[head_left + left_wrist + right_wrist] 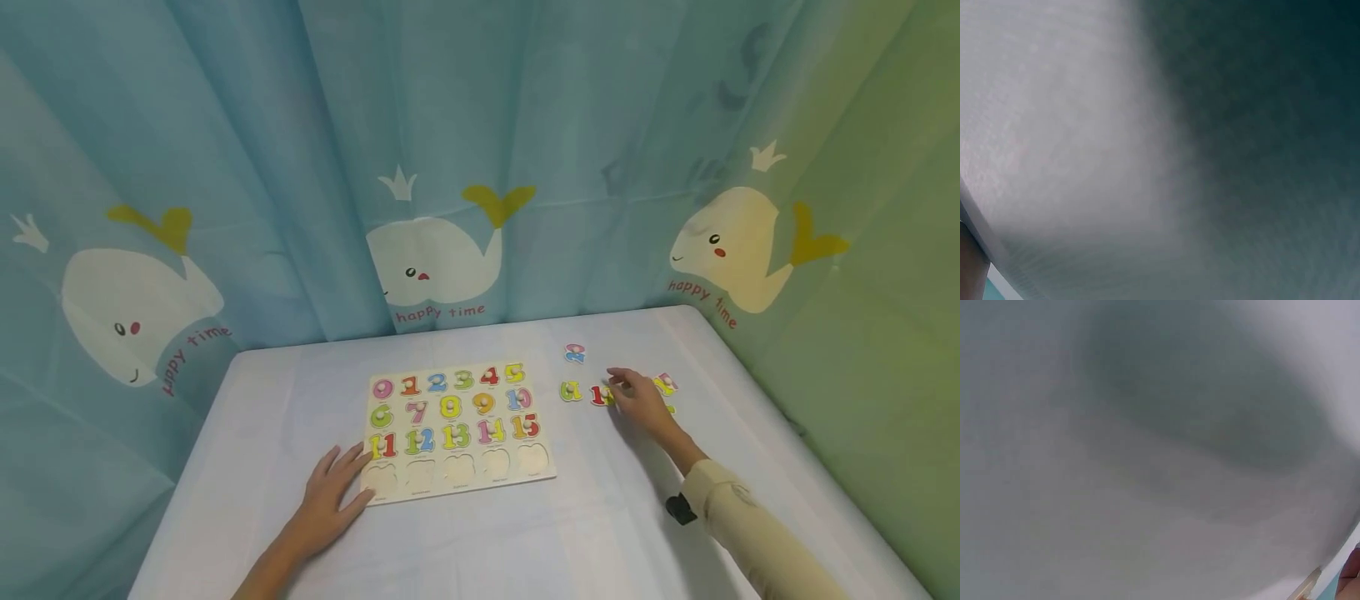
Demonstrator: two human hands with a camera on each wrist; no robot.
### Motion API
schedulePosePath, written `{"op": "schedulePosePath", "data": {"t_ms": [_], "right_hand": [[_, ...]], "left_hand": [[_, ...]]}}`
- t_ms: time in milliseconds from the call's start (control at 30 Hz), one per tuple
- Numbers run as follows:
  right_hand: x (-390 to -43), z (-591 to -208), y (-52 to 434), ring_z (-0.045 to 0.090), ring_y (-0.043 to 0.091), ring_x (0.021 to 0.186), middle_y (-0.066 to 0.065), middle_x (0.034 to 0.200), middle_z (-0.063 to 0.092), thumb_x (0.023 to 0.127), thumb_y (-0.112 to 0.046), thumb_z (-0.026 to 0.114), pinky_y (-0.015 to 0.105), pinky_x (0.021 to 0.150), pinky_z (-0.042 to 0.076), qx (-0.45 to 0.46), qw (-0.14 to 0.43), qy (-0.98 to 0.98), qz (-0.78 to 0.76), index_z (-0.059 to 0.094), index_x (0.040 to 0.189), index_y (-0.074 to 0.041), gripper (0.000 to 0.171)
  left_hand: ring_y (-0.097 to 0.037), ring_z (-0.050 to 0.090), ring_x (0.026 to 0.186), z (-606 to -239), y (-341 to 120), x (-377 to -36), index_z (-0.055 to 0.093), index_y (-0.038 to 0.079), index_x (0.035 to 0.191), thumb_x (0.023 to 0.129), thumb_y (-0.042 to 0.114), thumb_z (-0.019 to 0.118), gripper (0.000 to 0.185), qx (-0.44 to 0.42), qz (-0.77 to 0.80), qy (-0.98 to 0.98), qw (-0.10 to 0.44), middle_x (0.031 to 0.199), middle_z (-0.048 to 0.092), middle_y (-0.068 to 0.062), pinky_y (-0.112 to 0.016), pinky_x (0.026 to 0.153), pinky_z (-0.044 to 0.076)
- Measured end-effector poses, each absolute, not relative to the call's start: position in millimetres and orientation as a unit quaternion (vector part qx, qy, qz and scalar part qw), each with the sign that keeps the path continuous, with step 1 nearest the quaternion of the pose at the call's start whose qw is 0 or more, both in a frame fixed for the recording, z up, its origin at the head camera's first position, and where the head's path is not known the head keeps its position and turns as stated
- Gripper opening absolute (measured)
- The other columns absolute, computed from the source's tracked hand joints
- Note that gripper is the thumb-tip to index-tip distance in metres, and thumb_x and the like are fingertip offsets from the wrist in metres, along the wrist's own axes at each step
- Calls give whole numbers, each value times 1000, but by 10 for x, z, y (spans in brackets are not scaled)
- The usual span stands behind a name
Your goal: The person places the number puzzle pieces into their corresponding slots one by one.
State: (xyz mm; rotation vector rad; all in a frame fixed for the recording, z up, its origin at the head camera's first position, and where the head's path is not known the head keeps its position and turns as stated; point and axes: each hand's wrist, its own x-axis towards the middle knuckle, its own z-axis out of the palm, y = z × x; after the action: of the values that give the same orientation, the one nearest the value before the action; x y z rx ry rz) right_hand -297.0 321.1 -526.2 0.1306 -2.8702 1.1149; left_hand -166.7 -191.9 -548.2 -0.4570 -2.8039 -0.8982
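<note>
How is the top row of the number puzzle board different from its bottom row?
On the puzzle board, the top row holds coloured number pieces, 0 to 5; the bottom row shows only bare pale slots. The top row lies farther from the person, and the left hand rests by the bottom row.

I'm looking down at a table point(525, 533) covered in a pale white cloth, and square in the middle of it lies a wooden number puzzle board point(457, 433), its bottom row of slots bare. Out at two o'clock from the board, loose number pieces lie flat on the cloth: a blue and pink piece point(574, 353) farthest back, a green one point(571, 391) and a red one point(600, 395) side by side, a yellow-pink one point(666, 384) further right.
</note>
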Motion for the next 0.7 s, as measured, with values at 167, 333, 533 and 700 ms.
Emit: {"op": "schedulePosePath", "data": {"t_ms": [167,333,533,700], "right_hand": [[-2983,-5224,3212,50,35,107,19,114,58,94,-7,54,50,90,43,39,33,-930,364,51,128,1,35],[-2929,-5212,3278,52,34,103,20,112,59,94,-3,49,49,87,44,36,63,-925,372,54,124,3,31],[-2835,-5192,3456,55,29,85,20,104,63,96,-3,38,42,77,45,0,115,-922,369,57,118,5,30],[-2827,-5147,3631,52,25,73,20,101,63,95,-2,33,30,61,41,-98,158,-911,369,59,114,6,33]], "left_hand": [[-45,23,131,-5483,-1891,-1685,55,7,131,84,22,68,51,-157,-305,-936,81,141,44,-15,-67,100,15],[-45,22,132,-5456,-1877,-1686,54,7,131,85,23,68,51,-159,-301,-937,78,141,44,-15,-68,100,16],[-45,23,131,-5435,-1902,-1669,55,6,131,84,22,68,51,-156,-299,-938,78,140,44,-16,-67,99,16],[-45,23,131,-5463,-1910,-1670,55,7,131,84,23,69,51,-154,-297,-939,79,140,44,-16,-68,99,17]]}}
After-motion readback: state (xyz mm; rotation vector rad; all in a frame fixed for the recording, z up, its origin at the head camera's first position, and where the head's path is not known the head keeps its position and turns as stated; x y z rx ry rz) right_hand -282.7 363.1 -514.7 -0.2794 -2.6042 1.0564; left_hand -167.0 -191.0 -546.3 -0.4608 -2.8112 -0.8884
